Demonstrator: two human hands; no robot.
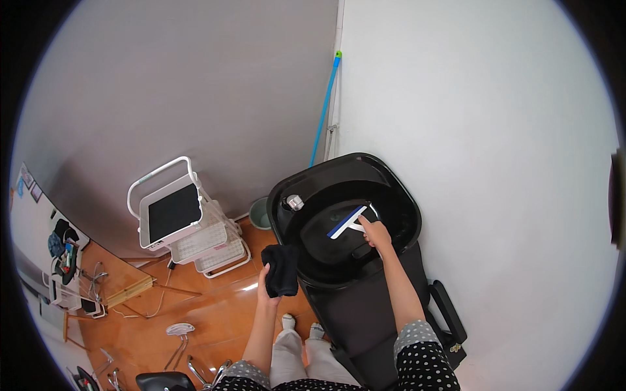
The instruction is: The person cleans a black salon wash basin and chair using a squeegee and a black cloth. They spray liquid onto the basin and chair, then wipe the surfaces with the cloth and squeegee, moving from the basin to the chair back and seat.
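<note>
My right hand [377, 233] grips the handle of a white squeegee with a blue blade edge [346, 223]. The squeegee is over the bowl of a black salon shampoo basin [415, 215]; whether its blade touches the bowl I cannot tell. A folded black cloth [280, 270] is held in my left hand [268, 286], just outside the basin's near left rim. Inside the basin at the upper left sits a chrome tap fitting [295, 202]. The basin adjoins a black reclining shampoo chair [359, 308].
A white three-tier trolley [169, 239] stands left of the basin, with a grey-green bucket [259, 214] between them. A blue pole [324, 112] leans in the wall corner. A leaning mirror [73, 254] and a black chair with chrome parts [165, 381] are at left.
</note>
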